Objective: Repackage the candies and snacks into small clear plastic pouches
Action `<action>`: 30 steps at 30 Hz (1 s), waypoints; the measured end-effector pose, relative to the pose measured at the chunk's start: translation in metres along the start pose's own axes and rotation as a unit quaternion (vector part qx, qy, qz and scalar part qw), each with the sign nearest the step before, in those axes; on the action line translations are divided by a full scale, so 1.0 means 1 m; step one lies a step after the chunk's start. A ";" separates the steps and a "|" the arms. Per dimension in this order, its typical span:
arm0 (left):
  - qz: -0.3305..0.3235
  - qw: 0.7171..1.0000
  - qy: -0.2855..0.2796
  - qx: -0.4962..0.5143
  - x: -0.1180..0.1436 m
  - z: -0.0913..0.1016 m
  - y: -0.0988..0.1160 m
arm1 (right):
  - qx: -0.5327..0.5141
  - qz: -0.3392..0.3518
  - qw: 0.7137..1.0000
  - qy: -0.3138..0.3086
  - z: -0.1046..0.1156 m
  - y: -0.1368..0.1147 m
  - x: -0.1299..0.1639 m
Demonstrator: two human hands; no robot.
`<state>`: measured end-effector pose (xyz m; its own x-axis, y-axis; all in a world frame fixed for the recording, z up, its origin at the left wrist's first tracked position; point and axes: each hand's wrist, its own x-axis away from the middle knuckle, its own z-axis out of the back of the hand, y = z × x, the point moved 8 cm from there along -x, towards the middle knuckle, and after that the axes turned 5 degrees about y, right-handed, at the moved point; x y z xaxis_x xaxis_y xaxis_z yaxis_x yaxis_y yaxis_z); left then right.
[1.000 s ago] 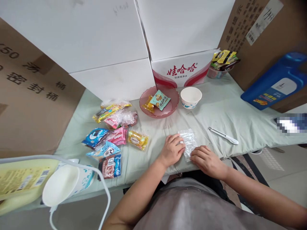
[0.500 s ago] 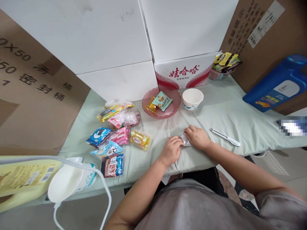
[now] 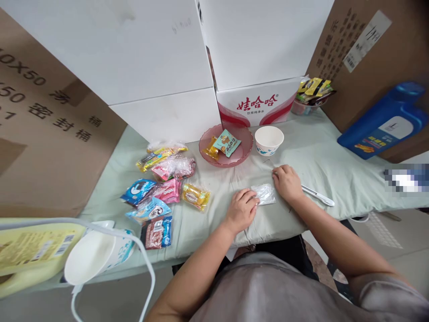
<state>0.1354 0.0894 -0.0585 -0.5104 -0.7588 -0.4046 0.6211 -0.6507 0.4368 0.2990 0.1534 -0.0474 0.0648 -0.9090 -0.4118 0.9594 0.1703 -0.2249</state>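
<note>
The small clear plastic bag (image 3: 264, 194) lies flat between both hands, long axis running hand to hand, left hand (image 3: 241, 209) pressing its near edge with curled fingers, right hand (image 3: 287, 182) resting loosely just beyond it.

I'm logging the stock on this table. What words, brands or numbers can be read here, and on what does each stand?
"娃哈哈", with "饮用纯净水" beneath: white and red carton.
"X50", "汤", "密封桶": brown carton.
"61400", handwritten and faint, uncertain: white box.
Print on the snack packets, blue jug, yellow bottle and right brown carton: too small or blurred to read.
</note>
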 end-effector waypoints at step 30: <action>0.055 0.993 0.084 0.057 -0.004 0.013 -0.014 | -0.112 0.067 0.991 0.041 0.042 0.020 -0.094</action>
<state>0.1209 0.1011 -0.0522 -0.3301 -0.8162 -0.4742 0.5911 -0.5704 0.5702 0.3232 0.2266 0.0241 0.1558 -0.8400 -0.5197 0.8585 0.3754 -0.3493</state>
